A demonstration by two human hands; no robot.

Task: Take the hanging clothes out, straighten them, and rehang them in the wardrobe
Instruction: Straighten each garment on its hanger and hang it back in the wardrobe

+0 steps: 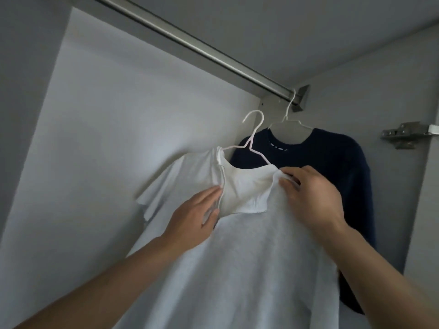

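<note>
A white T-shirt on a white wire hanger is held up inside the wardrobe, its hook off and below the metal rail. My left hand lies on the shirt at the left of the neckline, thumb tucked into the neck opening. My right hand pinches the fabric at the right shoulder by the collar. Behind it a dark navy top hangs from the rail's right end on its own white hanger.
The wardrobe's pale back wall fills the left. The right side panel carries a metal door hinge. The rail bracket sits at the right end, and the rail to the left of the navy top carries nothing.
</note>
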